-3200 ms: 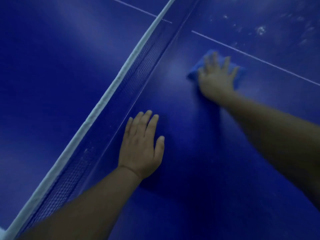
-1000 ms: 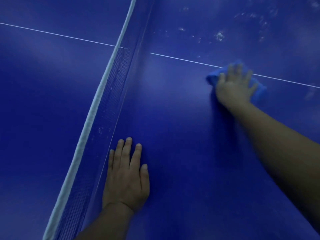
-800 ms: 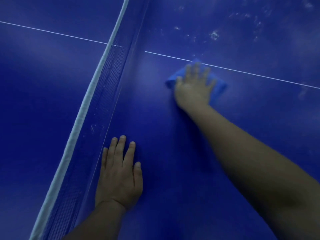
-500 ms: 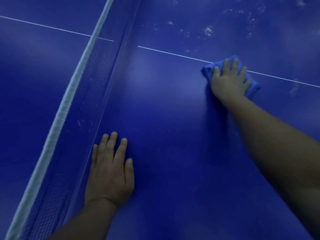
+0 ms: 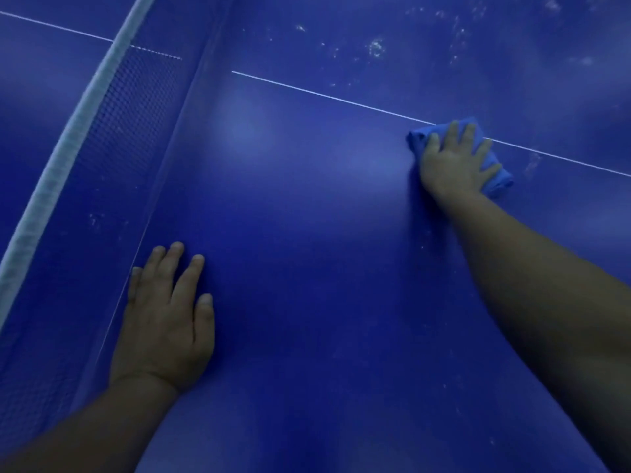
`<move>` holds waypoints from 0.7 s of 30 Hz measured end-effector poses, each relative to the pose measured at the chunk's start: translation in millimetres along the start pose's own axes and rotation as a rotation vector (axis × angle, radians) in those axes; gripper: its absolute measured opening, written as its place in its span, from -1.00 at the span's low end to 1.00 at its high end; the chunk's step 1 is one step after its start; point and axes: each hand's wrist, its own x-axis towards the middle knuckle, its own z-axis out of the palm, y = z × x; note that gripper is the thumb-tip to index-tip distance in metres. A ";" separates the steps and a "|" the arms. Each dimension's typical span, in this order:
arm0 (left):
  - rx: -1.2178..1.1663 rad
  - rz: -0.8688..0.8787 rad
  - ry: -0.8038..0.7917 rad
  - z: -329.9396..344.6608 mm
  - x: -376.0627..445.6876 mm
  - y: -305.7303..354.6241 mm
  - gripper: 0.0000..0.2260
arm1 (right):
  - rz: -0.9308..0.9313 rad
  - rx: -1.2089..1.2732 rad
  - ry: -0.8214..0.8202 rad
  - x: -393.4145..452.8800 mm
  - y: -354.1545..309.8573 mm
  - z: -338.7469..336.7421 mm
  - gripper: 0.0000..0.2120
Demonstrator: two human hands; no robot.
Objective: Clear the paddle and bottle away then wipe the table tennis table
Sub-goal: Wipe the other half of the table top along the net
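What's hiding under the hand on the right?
A blue cloth lies under the right hand, flat fingers pressing it onto the table. The cloth's middle is covered.

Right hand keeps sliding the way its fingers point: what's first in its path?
The right hand, flat on the cloth, points across the white line; next come the whitish smudges, though depth is unclear.

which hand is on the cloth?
The right hand, fingers spread flat, pressing the blue cloth on the white centre line. The left hand rests bare on the table beside the net.
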 end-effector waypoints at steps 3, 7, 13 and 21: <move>0.004 0.002 0.012 1.0 0.0 -0.3 -0.44 | -0.542 -0.109 0.007 -75.3 -29.0 27.0 -0.44; 0.012 0.010 0.019 3.0 0.2 -1.6 -0.45 | -1.127 -0.222 -0.161 -110.9 -15.2 30.2 -0.42; 0.012 0.007 0.027 2.8 0.0 -2.2 -0.44 | -0.284 -0.063 -0.058 6.5 15.9 -6.5 -0.45; 0.011 0.003 0.029 4.7 -0.1 -3.6 -0.45 | -1.481 -0.248 -0.178 -159.5 58.8 21.2 -0.46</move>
